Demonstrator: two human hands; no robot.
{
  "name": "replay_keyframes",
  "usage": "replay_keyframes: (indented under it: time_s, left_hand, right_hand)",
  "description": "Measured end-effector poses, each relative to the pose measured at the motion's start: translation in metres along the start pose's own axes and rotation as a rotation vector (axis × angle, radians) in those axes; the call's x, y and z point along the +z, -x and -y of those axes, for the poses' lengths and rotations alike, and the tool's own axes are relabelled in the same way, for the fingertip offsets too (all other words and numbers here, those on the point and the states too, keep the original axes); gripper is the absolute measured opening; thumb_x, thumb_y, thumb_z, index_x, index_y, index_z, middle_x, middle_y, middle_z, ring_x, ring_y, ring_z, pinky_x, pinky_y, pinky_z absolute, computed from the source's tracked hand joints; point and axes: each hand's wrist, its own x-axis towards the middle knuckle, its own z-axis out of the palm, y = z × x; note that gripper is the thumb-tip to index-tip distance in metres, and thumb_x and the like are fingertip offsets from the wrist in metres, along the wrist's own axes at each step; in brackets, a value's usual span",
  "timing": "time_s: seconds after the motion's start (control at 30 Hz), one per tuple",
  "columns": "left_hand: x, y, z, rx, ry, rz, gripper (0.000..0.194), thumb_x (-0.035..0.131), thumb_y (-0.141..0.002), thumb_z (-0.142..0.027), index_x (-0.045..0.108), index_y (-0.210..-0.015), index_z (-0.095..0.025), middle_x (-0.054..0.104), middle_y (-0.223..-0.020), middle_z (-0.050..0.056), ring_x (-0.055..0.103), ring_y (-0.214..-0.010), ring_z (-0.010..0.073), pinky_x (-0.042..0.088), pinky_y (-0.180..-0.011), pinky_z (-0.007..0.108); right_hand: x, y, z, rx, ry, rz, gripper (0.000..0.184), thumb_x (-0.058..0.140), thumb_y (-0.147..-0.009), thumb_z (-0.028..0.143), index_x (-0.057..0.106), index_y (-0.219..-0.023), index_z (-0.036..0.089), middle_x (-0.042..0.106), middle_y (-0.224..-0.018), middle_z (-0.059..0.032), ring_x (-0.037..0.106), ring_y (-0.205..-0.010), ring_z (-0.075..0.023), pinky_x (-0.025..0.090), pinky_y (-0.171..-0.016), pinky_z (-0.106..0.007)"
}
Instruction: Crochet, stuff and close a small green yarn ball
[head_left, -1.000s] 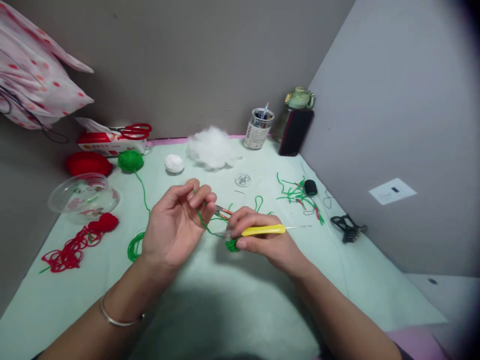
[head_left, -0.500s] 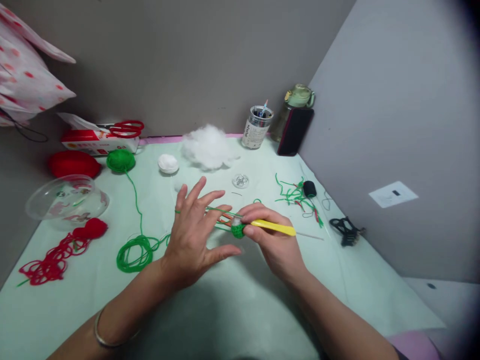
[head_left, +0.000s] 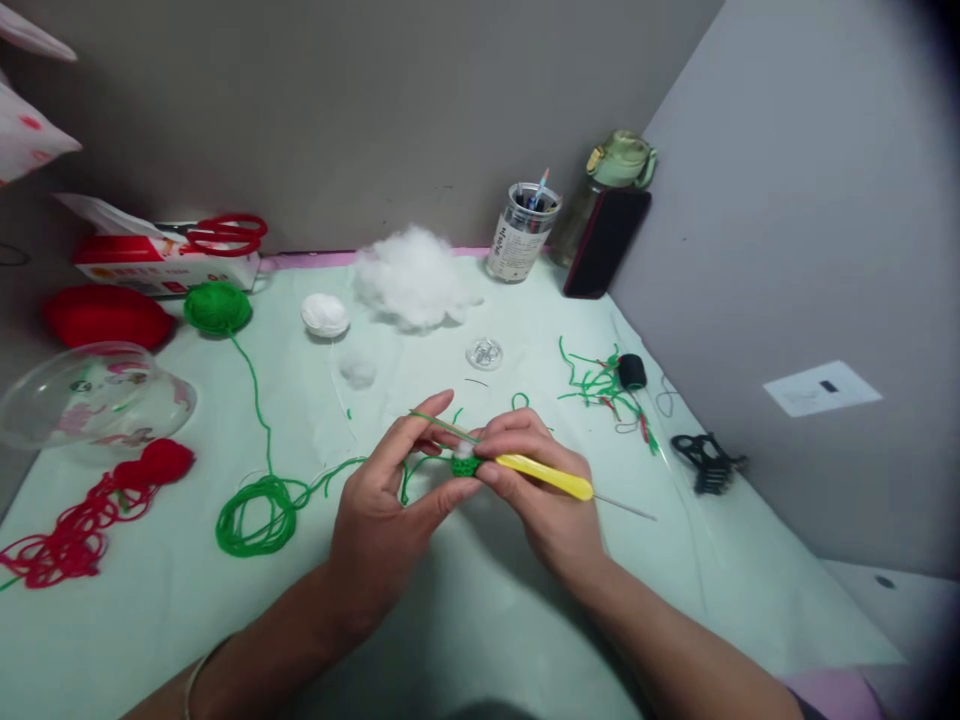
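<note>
A small green crocheted piece (head_left: 465, 467) with white stuffing showing at its top sits between both hands. My right hand (head_left: 551, 480) is closed on a yellow-handled crochet hook (head_left: 546, 476), its thin metal shaft pointing out to the right, and its fingertips also touch the piece. My left hand (head_left: 386, 500) is closing on the piece from the left, thumb against its lower edge; the other fingertips are partly hidden behind. Green yarn runs over the left index finger to the piece. Behind that hand, the strand leads to a loose green coil (head_left: 257, 513) and a green yarn ball (head_left: 217, 307).
Tangled red yarn (head_left: 75, 530) and a clear plastic bowl (head_left: 97, 395) lie left. White stuffing (head_left: 416, 275), a white yarn ball (head_left: 325, 315) and a small clear dish (head_left: 484, 353) stand behind. At right are green scraps (head_left: 592, 380), a black spool (head_left: 631, 371) and a black clip (head_left: 705, 462).
My left hand has gone from spread fingers to curled ones, with its thumb now at the crocheted piece. The right hand still holds the hook. The view has shifted slightly.
</note>
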Motion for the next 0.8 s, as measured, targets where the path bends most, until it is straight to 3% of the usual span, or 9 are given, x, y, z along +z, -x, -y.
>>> replay_keyframes:
  time_s: [0.13,0.23,0.33,0.43,0.6,0.7,0.8]
  left_hand:
    - [-0.0019,-0.0005,0.0041,-0.014,0.038,0.01,0.058,0.085,-0.084,-0.034,0.066,-0.138,-0.036,0.074,-0.103,-0.003,0.067,-0.104,0.0159,0.049,-0.102,0.029]
    - [-0.0048,-0.0005,0.0047,0.097,-0.057,0.0,0.052,0.083,-0.086,-0.031,0.067,-0.136,-0.034,0.075,-0.103,-0.003,0.067,-0.106,0.0155,0.048,-0.106,0.029]
    - [-0.0059,0.0,0.0039,0.227,-0.142,-0.007,0.049,0.081,-0.087,-0.028,0.068,-0.134,-0.032,0.076,-0.102,-0.002,0.069,-0.1,0.0146,0.052,-0.099,0.027]
    - [-0.0048,0.0011,0.0015,0.307,-0.184,-0.009,0.056,0.083,-0.086,-0.028,0.065,-0.138,-0.031,0.077,-0.101,-0.003,0.07,-0.092,0.0131,0.056,-0.09,0.024]
    - [-0.0036,0.0019,-0.0043,0.4,-0.339,-0.035,0.049,0.082,-0.085,-0.021,0.067,-0.132,-0.028,0.078,-0.097,-0.003,0.073,-0.09,0.0136,0.058,-0.094,0.026]
    - [-0.004,0.0008,-0.0051,0.419,-0.379,0.022,0.049,0.079,-0.085,-0.017,0.067,-0.131,-0.028,0.078,-0.095,-0.003,0.075,-0.097,0.0161,0.058,-0.098,0.029]
    - [-0.0041,-0.0008,-0.0053,0.302,-0.264,0.072,0.054,0.077,-0.086,-0.018,0.064,-0.137,-0.027,0.078,-0.098,-0.002,0.076,-0.097,0.0162,0.06,-0.097,0.03]
  right_hand:
    - [-0.0001,0.0003,-0.0042,0.003,-0.035,0.028,0.012,0.077,-0.091,0.027,0.082,-0.101,0.033,0.07,-0.097,-0.0014,0.066,-0.096,-0.0169,0.052,-0.083,-0.031]
    - [0.0003,0.0006,-0.0043,0.001,-0.026,0.04,0.014,0.073,-0.095,0.028,0.081,-0.105,0.034,0.071,-0.098,-0.0013,0.065,-0.095,-0.0169,0.051,-0.08,-0.031]
    - [0.001,0.0012,-0.0016,-0.006,0.024,0.024,0.015,0.075,-0.093,0.024,0.081,-0.103,0.033,0.071,-0.096,-0.0006,0.065,-0.091,-0.0157,0.05,-0.076,-0.029]
    - [0.0018,0.0022,0.0015,-0.024,0.029,0.014,0.015,0.076,-0.091,0.021,0.081,-0.101,0.032,0.072,-0.096,-0.0008,0.067,-0.091,-0.0158,0.052,-0.076,-0.029]
    - [0.0019,0.0027,0.0036,-0.053,0.062,0.023,0.016,0.076,-0.091,0.018,0.082,-0.1,0.031,0.074,-0.094,-0.0012,0.069,-0.09,-0.0164,0.055,-0.08,-0.03]
    - [-0.0004,0.0018,0.0042,-0.062,0.098,0.035,0.017,0.075,-0.092,0.018,0.082,-0.101,0.03,0.074,-0.093,-0.0014,0.069,-0.088,-0.0163,0.055,-0.077,-0.03]
    - [-0.0041,0.0005,0.0051,-0.063,0.092,0.027,0.018,0.074,-0.093,0.019,0.082,-0.102,0.031,0.075,-0.094,-0.0008,0.069,-0.088,-0.0156,0.055,-0.078,-0.03]
